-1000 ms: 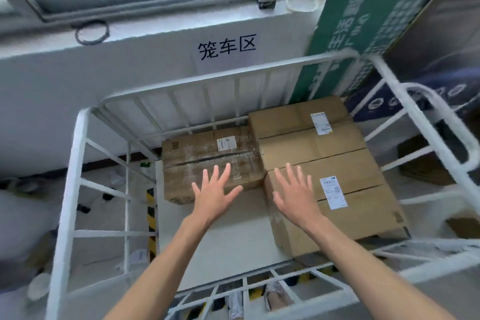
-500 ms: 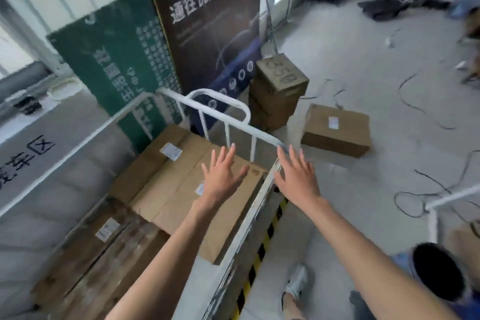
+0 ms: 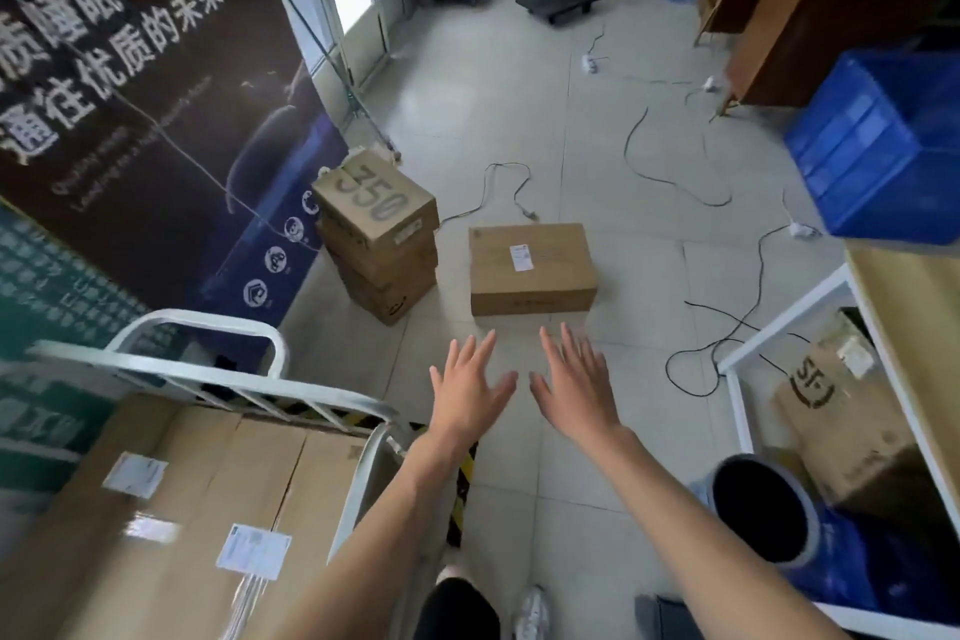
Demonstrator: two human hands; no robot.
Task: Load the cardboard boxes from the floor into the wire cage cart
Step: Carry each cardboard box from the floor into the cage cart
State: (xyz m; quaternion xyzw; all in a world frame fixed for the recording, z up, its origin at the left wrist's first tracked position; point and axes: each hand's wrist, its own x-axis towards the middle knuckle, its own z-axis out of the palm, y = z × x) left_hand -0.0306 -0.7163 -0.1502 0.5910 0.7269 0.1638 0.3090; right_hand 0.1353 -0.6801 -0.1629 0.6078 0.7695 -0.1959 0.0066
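A flat cardboard box with a white label lies on the tiled floor ahead. To its left stands a stack of boxes, the top one marked 350. My left hand and my right hand are stretched out side by side, fingers spread, empty, just short of the flat box. The white wire cage cart is at the lower left, with large cardboard boxes lying inside it.
Black cables trail across the floor to the right of the box. A white-framed table with a blue crate stands at right, a blue bin under it. Printed banners lean at left. A hand truck stands far back.
My view has swung from the cage cart's inside to the floor on its right. Both empty hands have left the cart and now point at the flat box on the floor.
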